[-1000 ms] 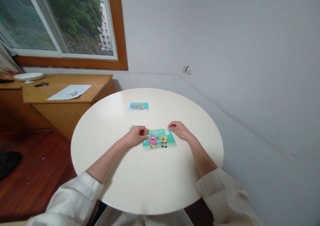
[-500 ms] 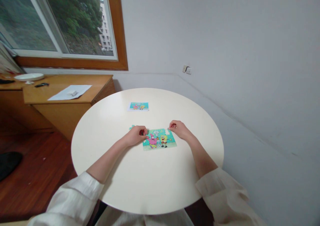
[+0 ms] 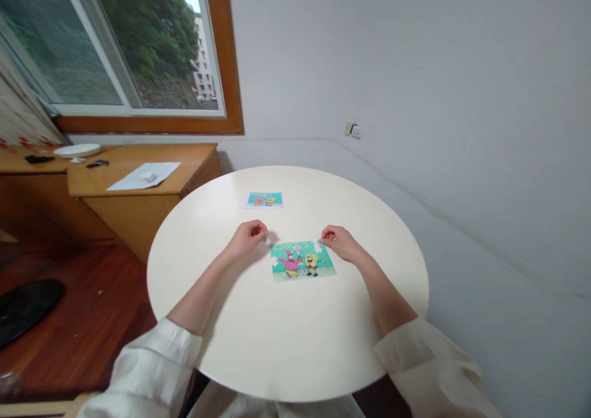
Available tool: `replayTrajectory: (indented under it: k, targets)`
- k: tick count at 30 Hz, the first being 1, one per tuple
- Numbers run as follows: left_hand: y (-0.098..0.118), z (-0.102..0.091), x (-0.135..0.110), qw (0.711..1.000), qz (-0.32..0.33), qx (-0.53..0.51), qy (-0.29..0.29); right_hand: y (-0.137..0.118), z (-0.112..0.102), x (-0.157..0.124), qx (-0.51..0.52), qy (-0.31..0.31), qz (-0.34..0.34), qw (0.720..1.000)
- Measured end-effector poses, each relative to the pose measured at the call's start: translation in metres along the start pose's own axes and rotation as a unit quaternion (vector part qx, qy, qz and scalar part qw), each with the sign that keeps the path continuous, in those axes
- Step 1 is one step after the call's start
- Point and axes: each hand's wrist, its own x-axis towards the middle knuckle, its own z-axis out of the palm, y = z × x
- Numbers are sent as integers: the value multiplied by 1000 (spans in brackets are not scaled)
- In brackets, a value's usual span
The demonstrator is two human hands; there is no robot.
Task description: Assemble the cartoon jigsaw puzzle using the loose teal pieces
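Note:
A jigsaw puzzle (image 3: 302, 261) with three cartoon figures on teal lies flat on the round table. Gaps show at its left edge and near its top right corner. My left hand (image 3: 248, 238) is closed in a pinch just off the upper left of the puzzle, with a small teal puzzle piece (image 3: 265, 239) at the fingertips. By the top right corner, my right hand (image 3: 342, 243) is pinched closed too; what sits between those fingertips is hidden. Farther back lies a picture card (image 3: 264, 200) with the same cartoon scene.
The white round table (image 3: 295, 338) stands close to the wall. To the left is a wooden desk (image 3: 198, 159) bearing a sheet of paper (image 3: 133, 179) with a small white item, a white plate (image 3: 77, 151) and dark objects. A window is above it.
My left hand has moved off the puzzle's left edge, up and away, and now pinches a teal piece. My right hand stays by the top right corner. The view has shifted slightly left.

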Motion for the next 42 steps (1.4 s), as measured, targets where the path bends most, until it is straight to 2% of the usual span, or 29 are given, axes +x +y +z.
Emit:
replayTrajectory:
  k: [5, 8, 13, 19, 31, 42]
  targets:
    - [-13, -24, 9, 991, -42, -4, 126, 8, 2, 3, 31, 9, -13, 999]
    - [-20, -31, 11, 986, -65, 33, 147, 11, 4, 4, 41, 12, -10, 999]
    - [-24, -31, 9, 982, -84, 145, 90, 13, 4, 6, 38, 15, -7, 999]
    - [-29, -23, 4, 975, -88, 205, 11, 12, 4, 6, 23, 17, -14, 999]
    - [-27, -15, 3, 963, -71, 256, -42, 9, 4, 4, 16, 16, -11, 1000]
    - [-15, -16, 0, 949, -70, 305, -47, 3, 2, 2, 8, 14, -1, 1000]
